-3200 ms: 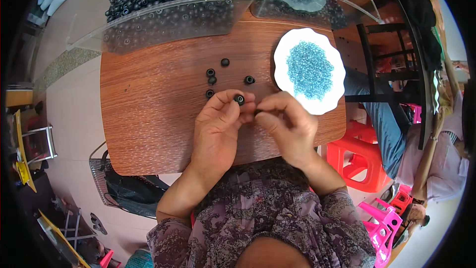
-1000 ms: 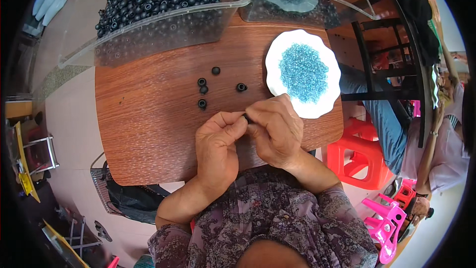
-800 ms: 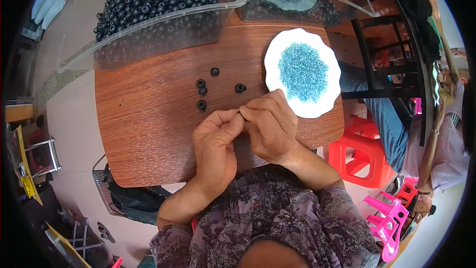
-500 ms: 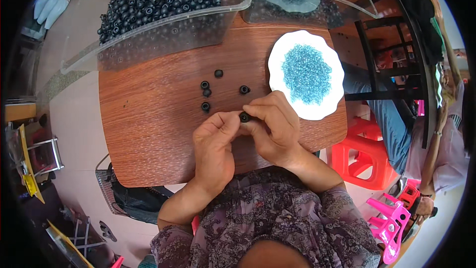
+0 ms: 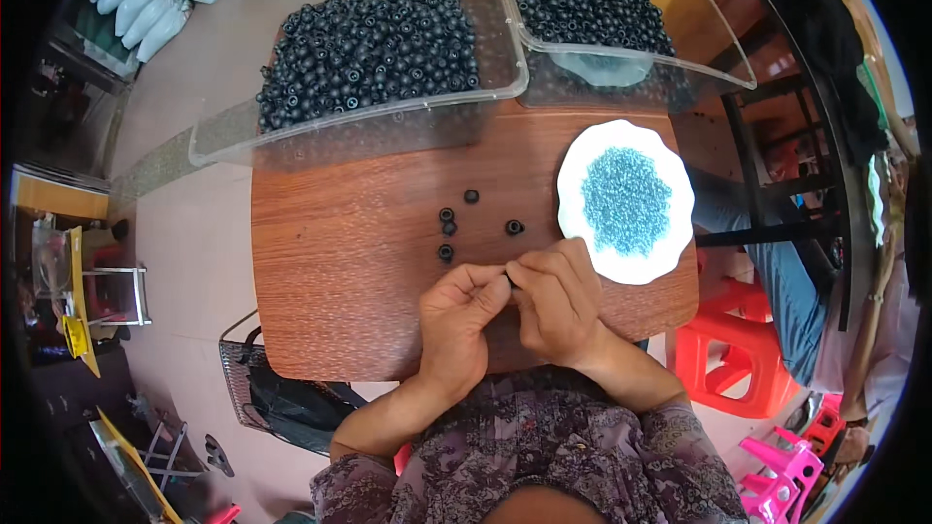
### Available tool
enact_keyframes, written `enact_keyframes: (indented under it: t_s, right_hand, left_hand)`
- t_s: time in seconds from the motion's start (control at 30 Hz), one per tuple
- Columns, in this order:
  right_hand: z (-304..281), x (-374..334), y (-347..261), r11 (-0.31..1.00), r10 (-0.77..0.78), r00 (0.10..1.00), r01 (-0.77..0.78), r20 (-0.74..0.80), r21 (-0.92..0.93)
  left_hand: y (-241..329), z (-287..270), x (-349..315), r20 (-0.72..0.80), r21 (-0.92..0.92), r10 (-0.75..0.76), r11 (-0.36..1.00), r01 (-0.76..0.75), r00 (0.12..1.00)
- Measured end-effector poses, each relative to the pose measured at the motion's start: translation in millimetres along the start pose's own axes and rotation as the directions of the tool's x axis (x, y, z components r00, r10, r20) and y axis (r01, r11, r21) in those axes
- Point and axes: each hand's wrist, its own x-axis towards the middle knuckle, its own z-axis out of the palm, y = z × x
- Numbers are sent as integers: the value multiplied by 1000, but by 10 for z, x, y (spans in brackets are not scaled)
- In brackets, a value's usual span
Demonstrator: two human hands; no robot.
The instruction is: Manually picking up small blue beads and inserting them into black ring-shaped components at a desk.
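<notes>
My left hand and right hand were together at the fingertips, both pinched on a small dark bead; my fingers hid most of it, so I cannot tell which way its hole faced; it was above the brown wooden table. Just beyond my left fingertips lay a holed black bead, with a close pair of beads past it and a single bead farther out; one more black bead lay straight beyond where my fingertips met. Beyond and to the right of my right hand stood a white scalloped plate, heaped with tiny blue beads; my knuckles overlapped its near rim in view, touching or not I cannot tell. Farthest beyond my hands stood two clear tubs of black beads; off to my right, below the table, was a red stool.
</notes>
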Motion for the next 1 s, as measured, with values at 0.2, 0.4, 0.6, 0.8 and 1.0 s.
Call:
enact_keyframes:
  t_s: [0.2, 0.4, 0.6, 0.8, 1.0]
  right_hand:
    - [29, 75, 79, 945, 190, 981, -171, -42, 277]
    - [12, 40, 109, 976, 136, 991, -135, 2, 171]
    - [-36, 89, 62, 991, 120, 989, -124, 81, 48]
    - [-35, 100, 61, 993, 115, 986, -114, 122, -9]
    - [-82, 114, 86, 979, 175, 966, -191, 192, 69]
  left_hand:
    - [104, 67, 53, -25, 46, 49, 998, -48, 998]
    - [54, 87, 69, -24, 106, 112, 988, -109, 993]
    - [-13, 26, 71, -13, 242, 200, 951, -191, 980]
    - [-31, -3, 75, -10, 333, 218, 921, -202, 976]
    - [50, 18, 84, -17, 229, 125, 966, -118, 992]
